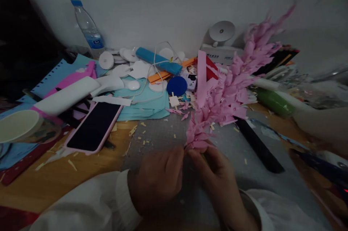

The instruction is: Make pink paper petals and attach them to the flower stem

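A long pink paper spike of many folded petals (231, 82) rises from my hands toward the upper right, its tip blurred. My left hand (159, 180) is closed and pinches the spike's lower end from the left. My right hand (217, 174) is also closed on that lower end from the right, fingers meeting the left hand's. A loose pink paper strip (201, 75) stands beside the spike. Both hands hover over a grey mat (163, 140) strewn with paper scraps.
A phone in a pink case (94, 126) lies left on the wooden table (81, 173). Behind it are teal paper sheets (144, 104), a white cable, a blue disc (176, 86), a water bottle (88, 29). A black bar (258, 145) and green tube (274, 102) lie right.
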A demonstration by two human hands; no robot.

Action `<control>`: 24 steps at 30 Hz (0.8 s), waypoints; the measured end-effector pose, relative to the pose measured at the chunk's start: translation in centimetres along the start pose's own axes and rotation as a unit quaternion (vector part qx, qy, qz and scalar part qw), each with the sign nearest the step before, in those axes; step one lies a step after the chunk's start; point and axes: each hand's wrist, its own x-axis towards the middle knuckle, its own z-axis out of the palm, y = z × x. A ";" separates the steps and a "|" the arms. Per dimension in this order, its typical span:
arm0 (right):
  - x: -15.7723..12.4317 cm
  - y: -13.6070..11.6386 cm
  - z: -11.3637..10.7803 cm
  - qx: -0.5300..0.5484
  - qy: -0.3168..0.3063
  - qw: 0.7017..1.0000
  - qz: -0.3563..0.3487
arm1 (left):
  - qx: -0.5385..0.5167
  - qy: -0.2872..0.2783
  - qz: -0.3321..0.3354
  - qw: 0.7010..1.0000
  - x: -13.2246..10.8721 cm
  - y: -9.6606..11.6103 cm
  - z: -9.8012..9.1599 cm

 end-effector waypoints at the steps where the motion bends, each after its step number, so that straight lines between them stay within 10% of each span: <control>1: 0.1 0.0 0.0 0.002 -0.005 1.000 -0.003 | 0.008 0.005 0.006 1.000 0.1 0.1 -0.1; 11: 0.2 0.2 -0.5 0.019 -0.030 0.999 -0.019 | -0.017 -0.033 -0.065 0.997 -0.6 -0.2 0.2; 24: 0.6 -0.6 0.0 -0.027 -0.017 0.999 -0.004 | 0.020 -0.040 0.012 0.999 -0.3 -0.2 0.2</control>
